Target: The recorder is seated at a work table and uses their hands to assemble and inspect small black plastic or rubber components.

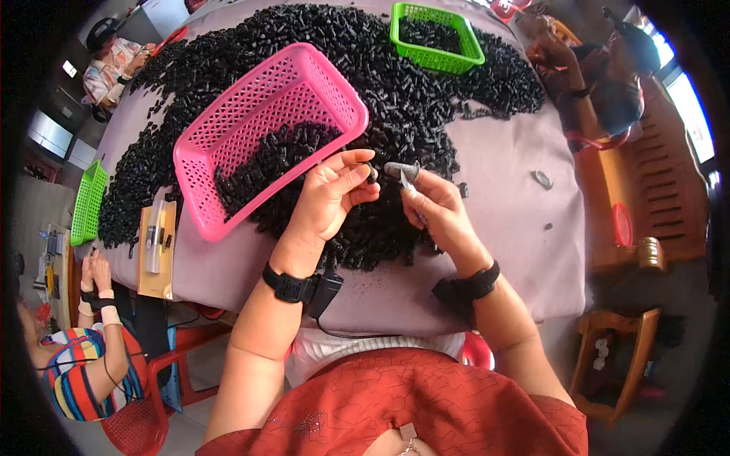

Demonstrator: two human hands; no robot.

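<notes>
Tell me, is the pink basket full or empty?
Partly full: the pink basket holds black pieces along one side, while much of its wall shows bare.

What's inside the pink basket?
A heap of short black pieces lies in the pink basket, mostly along its near side. The bottom beneath them is covered, so unseen.

Open cloth (525,205) stretches right of right hand (442,211), interrupted only by grey scrap (541,179) and black bit (548,226). Pink basket (251,114) bars way forward-left of left hand (328,196). Black pile (414,125) crowds space beneath and beyond both hands; green basket (435,61) stands at far side. Slim gap separates hands.
</notes>
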